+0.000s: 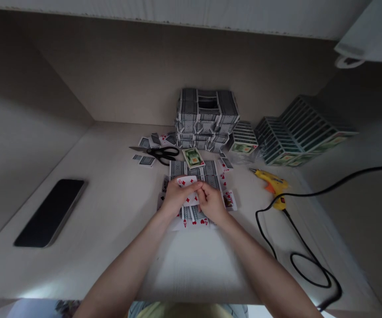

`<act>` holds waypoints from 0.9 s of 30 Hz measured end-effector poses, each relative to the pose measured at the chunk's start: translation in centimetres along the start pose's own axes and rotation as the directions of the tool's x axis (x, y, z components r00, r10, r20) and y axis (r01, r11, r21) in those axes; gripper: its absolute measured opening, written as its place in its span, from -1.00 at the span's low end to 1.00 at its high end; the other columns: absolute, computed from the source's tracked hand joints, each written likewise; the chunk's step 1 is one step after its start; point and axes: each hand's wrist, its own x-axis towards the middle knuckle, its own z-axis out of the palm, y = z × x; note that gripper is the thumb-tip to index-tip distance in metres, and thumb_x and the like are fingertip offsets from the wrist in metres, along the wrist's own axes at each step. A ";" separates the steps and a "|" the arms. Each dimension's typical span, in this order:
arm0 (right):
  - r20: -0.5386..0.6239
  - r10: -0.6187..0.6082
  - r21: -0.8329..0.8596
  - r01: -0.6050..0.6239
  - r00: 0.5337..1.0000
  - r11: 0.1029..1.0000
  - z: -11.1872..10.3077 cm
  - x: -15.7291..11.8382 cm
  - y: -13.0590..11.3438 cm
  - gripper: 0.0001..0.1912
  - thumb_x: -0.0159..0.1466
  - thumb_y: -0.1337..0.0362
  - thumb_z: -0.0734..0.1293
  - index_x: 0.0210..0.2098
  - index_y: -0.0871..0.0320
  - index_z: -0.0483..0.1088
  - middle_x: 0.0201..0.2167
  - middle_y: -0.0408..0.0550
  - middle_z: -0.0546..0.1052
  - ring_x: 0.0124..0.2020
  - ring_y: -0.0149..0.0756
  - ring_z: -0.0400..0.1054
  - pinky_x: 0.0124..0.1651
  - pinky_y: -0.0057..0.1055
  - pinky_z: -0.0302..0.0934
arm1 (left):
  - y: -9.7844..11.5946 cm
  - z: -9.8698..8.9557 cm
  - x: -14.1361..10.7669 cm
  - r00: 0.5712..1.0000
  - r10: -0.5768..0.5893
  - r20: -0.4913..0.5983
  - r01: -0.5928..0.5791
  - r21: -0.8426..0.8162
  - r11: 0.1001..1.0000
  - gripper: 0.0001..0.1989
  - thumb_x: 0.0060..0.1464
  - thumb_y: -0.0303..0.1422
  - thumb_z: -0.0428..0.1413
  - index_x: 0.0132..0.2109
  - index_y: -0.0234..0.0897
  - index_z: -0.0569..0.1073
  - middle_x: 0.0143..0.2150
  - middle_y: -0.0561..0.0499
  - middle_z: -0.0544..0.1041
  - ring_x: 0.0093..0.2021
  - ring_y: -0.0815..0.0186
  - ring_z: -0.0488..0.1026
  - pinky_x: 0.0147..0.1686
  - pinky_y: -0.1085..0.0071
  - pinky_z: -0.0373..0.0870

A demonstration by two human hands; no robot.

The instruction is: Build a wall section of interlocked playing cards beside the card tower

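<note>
Both hands meet over a flat panel of playing cards (211,169), laid face down with red-marked faces showing along its edges. My left hand (174,195) is closed on a red diamond playing card (187,180), thumb across its face. From the right, my right hand (212,204) is closed with its fingertips pinched at the same card's edge. Whether more cards lie beneath it is hidden. Just beyond the hands lies a green card box (193,157). A jack-like face card (230,200) sticks out at the panel's right side.
Black-handled scissors (162,153) and cut card pieces (147,161) lie at left. Behind stands a block built of cards (207,112). Stacked card boxes (297,132) line the right. A yellow glue gun (273,183) trails a black cable (310,256). A phone (50,213) lies left.
</note>
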 end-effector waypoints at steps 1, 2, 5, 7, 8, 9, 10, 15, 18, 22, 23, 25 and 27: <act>0.000 -0.002 -0.017 0.002 1.000 1.000 0.0 0.0 0.0 -0.80 0.25 0.27 0.10 -0.40 0.11 0.31 -0.78 -0.29 0.22 -0.73 -0.43 0.18 -0.64 -0.53 0.01 | 0.0 0.0 0.0 1.000 -0.003 0.004 0.003 -0.014 1.000 -0.67 -0.43 -0.31 0.33 -0.49 -0.38 0.40 -0.60 0.12 0.42 -0.63 0.47 0.31 -0.62 0.54 0.24; 0.000 -0.004 -0.027 0.004 1.000 1.000 0.0 0.0 0.0 -0.80 0.25 0.26 0.10 -0.40 0.11 0.31 -0.77 -0.28 0.22 -0.73 -0.42 0.19 -0.63 -0.53 0.01 | 0.0 0.0 -0.1 1.000 -0.008 0.007 0.008 -0.033 0.999 -0.67 -0.42 -0.30 0.33 -0.49 -0.38 0.40 -0.61 0.11 0.42 -0.64 0.46 0.31 -0.63 0.53 0.24; 0.013 -0.011 -0.004 0.011 1.000 1.000 0.0 0.0 0.0 -0.80 0.26 0.23 0.09 -0.35 0.11 0.32 -0.74 -0.27 0.23 -0.72 -0.43 0.19 -0.63 -0.53 0.01 | 0.0 -0.2 -0.1 0.999 -0.028 0.019 0.029 -0.097 0.995 -0.66 -0.42 -0.28 0.33 -0.48 -0.37 0.40 -0.62 0.10 0.42 -0.65 0.45 0.31 -0.64 0.51 0.25; 0.042 -0.014 0.043 0.012 0.999 0.999 0.0 0.0 0.0 -0.79 0.27 0.21 0.09 -0.28 0.11 0.32 -0.72 -0.28 0.22 -0.74 -0.44 0.17 -0.64 -0.53 0.03 | 0.0 -0.3 -0.1 0.999 -0.034 0.033 0.038 -0.128 0.991 -0.66 -0.41 -0.28 0.33 -0.47 -0.38 0.42 -0.62 0.10 0.43 -0.66 0.44 0.32 -0.63 0.51 0.25; 0.057 -0.020 0.065 0.017 0.998 0.998 -0.1 -0.1 0.0 -0.78 0.27 0.20 0.09 -0.25 0.11 0.31 -0.71 -0.29 0.22 -0.74 -0.45 0.16 -0.64 -0.53 0.03 | 0.0 -0.4 -0.1 0.999 -0.037 0.035 0.041 -0.141 0.989 -0.67 -0.41 -0.29 0.33 -0.47 -0.38 0.43 -0.63 0.09 0.43 -0.66 0.44 0.32 -0.64 0.50 0.24; 0.073 -0.034 0.083 0.027 0.997 0.996 -0.1 -0.1 -0.1 -0.78 0.27 0.19 0.10 -0.24 0.11 0.31 -0.70 -0.29 0.22 -0.73 -0.45 0.16 -0.64 -0.53 0.03 | 0.1 -0.5 -0.1 0.998 -0.043 0.037 0.049 -0.156 0.987 -0.68 -0.41 -0.31 0.33 -0.46 -0.39 0.44 -0.62 0.09 0.44 -0.66 0.44 0.32 -0.64 0.51 0.24; 0.088 -0.050 0.097 0.042 0.995 0.994 -0.2 -0.1 -0.1 -0.78 0.27 0.17 0.10 -0.23 0.11 0.30 -0.69 -0.28 0.22 -0.72 -0.45 0.16 -0.63 -0.54 0.04 | 0.1 -0.5 0.0 0.998 -0.054 0.037 0.060 -0.173 0.983 -0.69 -0.41 -0.33 0.33 -0.45 -0.39 0.46 -0.62 0.08 0.45 -0.66 0.44 0.32 -0.64 0.51 0.23; 0.162 -0.102 0.151 0.077 0.982 0.986 -0.3 0.0 -0.6 -0.75 0.29 0.16 0.08 -0.17 0.10 0.29 -0.67 -0.27 0.22 -0.67 -0.45 0.15 -0.58 -0.53 0.06 | 0.4 -0.5 0.0 0.996 -0.091 0.020 0.093 -0.264 0.960 -0.70 -0.42 -0.41 0.32 -0.40 -0.39 0.51 -0.53 0.03 0.52 -0.58 0.41 0.39 -0.55 0.48 0.30; 0.147 -0.097 0.143 0.076 0.984 0.987 -0.2 0.0 -0.6 -0.74 0.29 0.18 0.07 -0.15 0.10 0.29 -0.67 -0.27 0.21 -0.68 -0.45 0.12 -0.59 -0.53 0.05 | 0.5 -0.3 0.0 0.996 -0.087 0.004 0.084 -0.292 0.953 -0.71 -0.43 -0.42 0.32 -0.41 -0.40 0.51 -0.49 -0.01 0.54 -0.54 0.39 0.41 -0.50 0.47 0.33; 0.111 -0.075 0.129 0.060 0.991 0.990 0.1 0.0 -0.2 -0.77 0.29 0.18 0.08 -0.22 0.09 0.31 -0.65 -0.25 0.22 -0.67 -0.46 0.10 -0.61 -0.54 0.01 | 0.5 -0.3 0.1 0.997 -0.082 0.002 0.080 -0.284 0.956 -0.73 -0.40 -0.41 0.31 -0.42 -0.40 0.52 -0.49 -0.03 0.55 -0.55 0.39 0.40 -0.52 0.48 0.31; 0.101 -0.075 0.126 0.062 0.992 0.990 0.2 0.0 -0.1 -0.77 0.28 0.18 0.08 -0.24 0.09 0.32 -0.64 -0.24 0.24 -0.66 -0.45 0.11 -0.60 -0.54 0.02 | 0.5 -0.3 0.1 0.997 -0.080 0.002 0.077 -0.281 0.957 -0.74 -0.40 -0.41 0.31 -0.43 -0.40 0.51 -0.49 -0.03 0.55 -0.55 0.39 0.40 -0.52 0.48 0.31; 0.088 -0.077 0.127 0.065 0.993 0.990 0.3 0.0 0.1 -0.78 0.28 0.19 0.09 -0.25 0.09 0.32 -0.59 -0.21 0.28 -0.64 -0.45 0.14 -0.60 -0.54 0.04 | 0.4 -0.4 0.2 0.997 -0.073 0.010 0.073 -0.276 0.959 -0.75 -0.39 -0.41 0.31 -0.44 -0.40 0.51 -0.48 -0.03 0.55 -0.56 0.40 0.39 -0.53 0.48 0.30; 0.088 -0.068 0.134 0.056 0.994 0.989 0.3 0.0 0.2 -0.77 0.28 0.19 0.09 -0.24 0.10 0.33 -0.56 -0.19 0.30 -0.63 -0.44 0.17 -0.59 -0.53 0.07 | 0.3 -0.5 0.2 0.998 -0.061 0.020 0.064 -0.274 0.960 -0.76 -0.39 -0.41 0.31 -0.45 -0.40 0.51 -0.48 -0.02 0.55 -0.56 0.40 0.40 -0.53 0.48 0.30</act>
